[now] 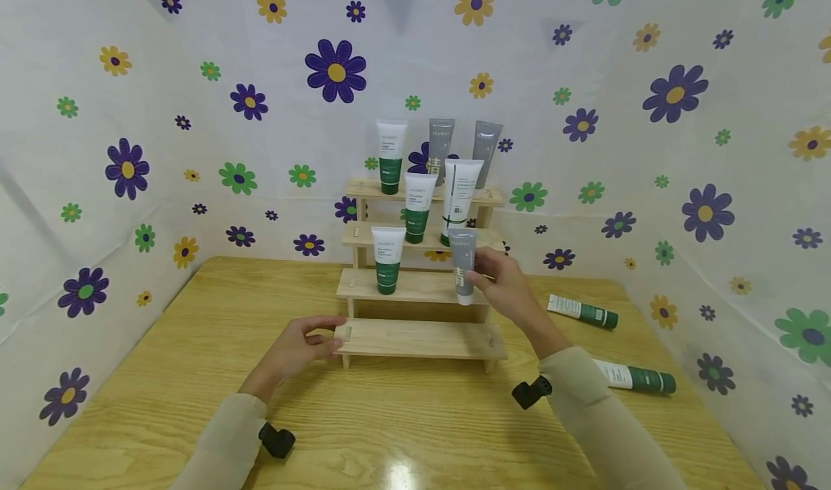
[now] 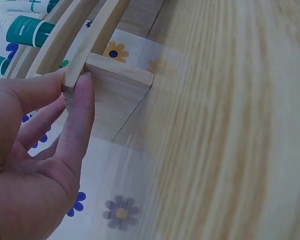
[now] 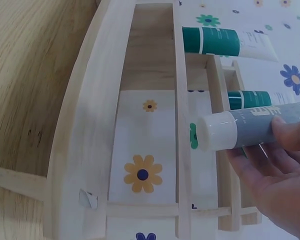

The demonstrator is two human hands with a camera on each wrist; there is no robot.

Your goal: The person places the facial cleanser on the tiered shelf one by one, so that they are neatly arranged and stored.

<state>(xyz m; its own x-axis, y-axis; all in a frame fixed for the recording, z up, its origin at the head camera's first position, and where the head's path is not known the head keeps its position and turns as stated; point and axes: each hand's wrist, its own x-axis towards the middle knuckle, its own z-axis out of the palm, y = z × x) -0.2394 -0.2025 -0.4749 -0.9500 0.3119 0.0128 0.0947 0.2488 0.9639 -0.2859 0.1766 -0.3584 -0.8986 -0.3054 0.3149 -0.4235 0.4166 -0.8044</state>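
Note:
My right hand [image 1: 509, 288] holds a grey squeeze tube [image 1: 463, 255] with a white cap, thumb on its front and fingers behind. The tube is upright, cap down, at the right part of the third tier of a wooden stepped rack [image 1: 415, 338]. In the right wrist view its white cap [image 3: 217, 131] is close to that tier's board. My left hand [image 1: 292, 349] pinches the left end of the lowest board [image 2: 76, 70] between thumb and fingers. A white-and-green tube [image 1: 387, 259] stands at the left of the third tier.
Higher up stand a white-and-green tube [image 1: 418, 207], a larger white tube [image 1: 461, 200], another white-and-green tube [image 1: 391, 156] and two grey tubes [image 1: 441, 151]. Two white-and-green tubes [image 1: 584, 312] lie on the wooden table [image 1: 402, 418] at right. Flowered cloth [image 1: 273, 129] surrounds the table.

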